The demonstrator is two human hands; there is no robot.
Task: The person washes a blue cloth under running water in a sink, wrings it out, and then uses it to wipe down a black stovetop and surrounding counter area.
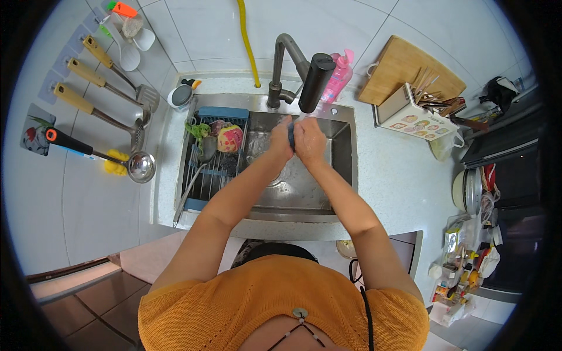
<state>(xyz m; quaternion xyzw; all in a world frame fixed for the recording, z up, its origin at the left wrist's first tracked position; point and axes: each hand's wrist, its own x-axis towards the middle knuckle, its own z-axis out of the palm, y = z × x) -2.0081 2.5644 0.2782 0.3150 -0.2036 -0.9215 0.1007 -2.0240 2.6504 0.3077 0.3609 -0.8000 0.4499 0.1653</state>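
Note:
Over the sink [342, 169], my left hand [281, 138] and my right hand [310, 140] are close together under the dark spout of the tap [317, 85]. Both are closed around a narrow dark blue-grey thing [291, 136], which shows only as a strip between them; its kind I cannot make out. Water appears to run over my fingers. To the left of my hands, a rack [220, 113] across the sink holds green leaves [201, 130], a pink-and-yellow round item [230, 139] and a long-handled metal spoon or ladle [191, 187].
A pink pump bottle [338, 76] stands behind the tap. On the right counter are a utensil holder [410, 114] and a wooden cutting board [404, 67]. A ladle [141, 167] and spatulas hang on the left wall. Bottles and packets [462, 275] crowd the right edge.

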